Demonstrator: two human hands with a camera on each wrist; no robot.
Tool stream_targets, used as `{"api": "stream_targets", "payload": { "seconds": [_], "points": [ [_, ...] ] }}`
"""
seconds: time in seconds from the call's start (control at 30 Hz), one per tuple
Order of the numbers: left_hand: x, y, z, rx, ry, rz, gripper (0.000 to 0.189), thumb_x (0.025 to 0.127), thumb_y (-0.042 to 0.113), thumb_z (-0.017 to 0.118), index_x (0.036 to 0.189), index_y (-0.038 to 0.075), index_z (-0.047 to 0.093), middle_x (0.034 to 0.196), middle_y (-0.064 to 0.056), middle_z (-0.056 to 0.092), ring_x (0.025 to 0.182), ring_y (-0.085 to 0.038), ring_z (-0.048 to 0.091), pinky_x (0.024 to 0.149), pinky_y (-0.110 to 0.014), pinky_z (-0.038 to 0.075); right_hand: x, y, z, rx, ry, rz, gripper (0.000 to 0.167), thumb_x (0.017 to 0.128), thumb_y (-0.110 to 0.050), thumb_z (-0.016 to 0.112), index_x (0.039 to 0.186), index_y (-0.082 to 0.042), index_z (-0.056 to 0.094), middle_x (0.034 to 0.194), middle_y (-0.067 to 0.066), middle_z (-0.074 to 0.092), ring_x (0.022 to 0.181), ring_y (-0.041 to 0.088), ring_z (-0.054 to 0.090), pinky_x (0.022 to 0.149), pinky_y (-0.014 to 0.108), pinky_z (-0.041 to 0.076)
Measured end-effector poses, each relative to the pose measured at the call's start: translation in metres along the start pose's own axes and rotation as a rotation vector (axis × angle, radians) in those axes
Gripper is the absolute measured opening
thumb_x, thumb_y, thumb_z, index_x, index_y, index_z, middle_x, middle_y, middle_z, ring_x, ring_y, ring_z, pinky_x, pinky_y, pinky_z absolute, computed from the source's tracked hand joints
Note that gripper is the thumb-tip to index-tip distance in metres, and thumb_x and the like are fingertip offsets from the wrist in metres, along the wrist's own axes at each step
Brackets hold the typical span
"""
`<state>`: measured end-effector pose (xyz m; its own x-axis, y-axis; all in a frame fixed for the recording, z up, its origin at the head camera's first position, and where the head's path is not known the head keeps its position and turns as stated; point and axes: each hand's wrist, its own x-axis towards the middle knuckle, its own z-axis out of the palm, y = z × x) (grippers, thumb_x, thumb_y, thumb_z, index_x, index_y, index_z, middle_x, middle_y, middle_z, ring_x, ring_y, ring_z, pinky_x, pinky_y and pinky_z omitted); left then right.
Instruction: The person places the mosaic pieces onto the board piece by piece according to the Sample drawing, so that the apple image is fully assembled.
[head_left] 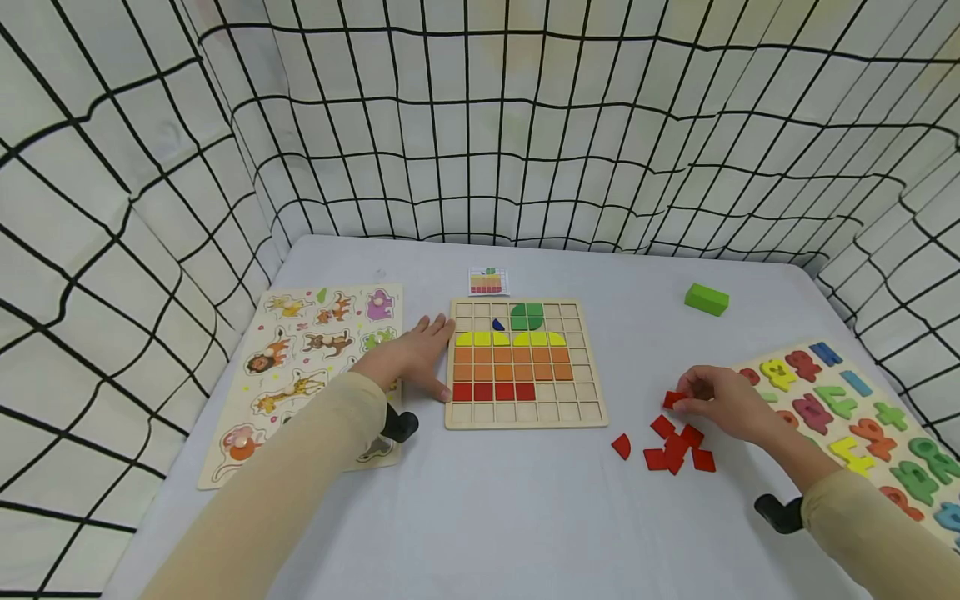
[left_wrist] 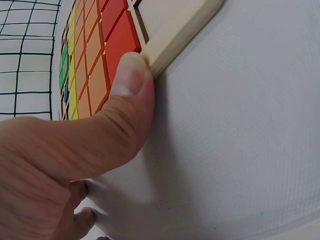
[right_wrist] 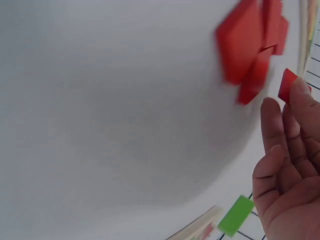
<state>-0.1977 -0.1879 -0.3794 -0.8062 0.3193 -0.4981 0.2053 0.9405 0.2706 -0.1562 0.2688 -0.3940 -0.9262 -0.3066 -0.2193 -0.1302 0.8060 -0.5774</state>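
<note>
A wooden grid board (head_left: 570, 412) lies mid-table, with green, blue, yellow and orange pieces in its cells and several red tiles (head_left: 493, 392) in a lower row. My left hand (head_left: 412, 354) rests at its left edge, fingers spread. In the left wrist view the thumb (left_wrist: 131, 82) touches the board's rim beside a red tile. Over on the right, my right hand (head_left: 727, 404) pinches a red square tile (head_left: 673, 400) between thumb and fingers, also visible in the right wrist view. Just below it lie several loose red squares (head_left: 675, 446) and a red quarter-round piece (head_left: 622, 447).
A small picture card (head_left: 488, 282) lies behind the board. An animal puzzle (head_left: 300, 354) is under my left forearm; a number puzzle (head_left: 847, 417) is at the right. A green block (head_left: 707, 299) stands at the back right. Black netting (head_left: 480, 104) before white walls surrounds the table.
</note>
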Motion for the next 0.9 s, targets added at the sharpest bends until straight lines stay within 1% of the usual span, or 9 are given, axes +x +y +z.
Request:
{"api": "stream_targets", "payload": {
  "seconds": [0.07,0.13,0.3,0.37,0.47,0.63,0.8,0.9],
  "points": [
    [0.0,0.0,0.0,0.003,0.001,0.002,0.12,0.083,0.043,0.084,0.165,0.004,0.005,0.173,-0.018,0.0,0.16,-0.041,-0.003,0.13,-0.054,0.011,0.006,-0.007,0.002,0.043,0.023,-0.003,0.023,0.093,-0.018,0.076,0.108,-0.006,0.064,0.099,0.006,0.067,0.096,0.021,0.06,0.071,0.017,0.056],
    [0.0,0.0,0.0,0.005,0.0,0.001,0.12,0.083,0.043,0.084,0.165,0.004,0.005,0.173,-0.018,-0.001,0.16,-0.041,-0.003,0.13,-0.054,0.011,0.012,-0.016,0.004,0.084,0.029,0.002,0.024,0.093,-0.02,0.076,0.11,-0.006,0.064,0.101,0.007,0.067,0.098,0.022,0.062,0.074,0.018,0.057],
    [0.001,0.001,-0.001,0.002,0.0,-0.001,0.12,0.082,0.043,0.084,0.165,0.005,0.005,0.173,-0.018,0.0,0.16,-0.04,-0.003,0.13,-0.054,0.011,0.03,-0.044,0.016,0.16,0.007,0.008,0.024,0.093,-0.02,0.076,0.11,-0.007,0.065,0.104,0.009,0.067,0.102,0.024,0.064,0.081,0.023,0.058],
    [0.001,0.001,-0.001,0.005,0.002,-0.001,0.12,0.082,0.043,0.084,0.165,0.004,0.005,0.173,-0.018,0.0,0.16,-0.041,-0.003,0.13,-0.054,0.011,0.037,-0.055,0.023,0.173,-0.004,-0.014,0.021,0.094,-0.019,0.076,0.109,-0.007,0.067,0.103,0.009,0.068,0.101,0.024,0.064,0.083,0.024,0.058],
    [0.002,0.0,0.0,0.011,0.004,0.001,0.12,0.083,0.044,0.084,0.164,0.004,0.005,0.173,-0.019,0.0,0.16,-0.042,-0.002,0.13,-0.054,0.011,0.049,-0.071,0.034,0.179,-0.022,-0.041,0.017,0.093,-0.017,0.075,0.106,-0.007,0.069,0.1,0.008,0.069,0.097,0.022,0.063,0.082,0.024,0.056],
    [0.002,0.001,0.0,0.007,0.005,0.0,0.12,0.082,0.043,0.084,0.164,0.004,0.006,0.173,-0.019,0.001,0.16,-0.041,-0.002,0.13,-0.054,0.011,0.064,-0.094,0.052,0.167,-0.061,-0.069,0.013,0.093,-0.015,0.076,0.102,-0.006,0.072,0.096,0.006,0.071,0.09,0.019,0.062,0.078,0.022,0.054],
    [0.002,0.001,0.0,0.005,0.001,-0.004,0.121,0.082,0.043,0.084,0.165,0.004,0.005,0.173,-0.018,0.0,0.16,-0.041,-0.003,0.13,-0.054,0.011,0.072,-0.109,0.065,0.119,-0.09,-0.112,0.01,0.093,-0.015,0.076,0.098,-0.008,0.072,0.094,0.005,0.071,0.088,0.017,0.063,0.081,0.024,0.055],
    [0.002,0.001,0.0,0.002,0.0,-0.003,0.121,0.082,0.044,0.084,0.165,0.005,0.005,0.173,-0.017,-0.001,0.16,-0.04,-0.004,0.13,-0.054,0.01,0.074,-0.115,0.07,0.095,-0.094,-0.114,0.009,0.093,-0.015,0.076,0.098,-0.009,0.073,0.094,0.004,0.071,0.087,0.018,0.062,0.082,0.026,0.056]
  ]
}}
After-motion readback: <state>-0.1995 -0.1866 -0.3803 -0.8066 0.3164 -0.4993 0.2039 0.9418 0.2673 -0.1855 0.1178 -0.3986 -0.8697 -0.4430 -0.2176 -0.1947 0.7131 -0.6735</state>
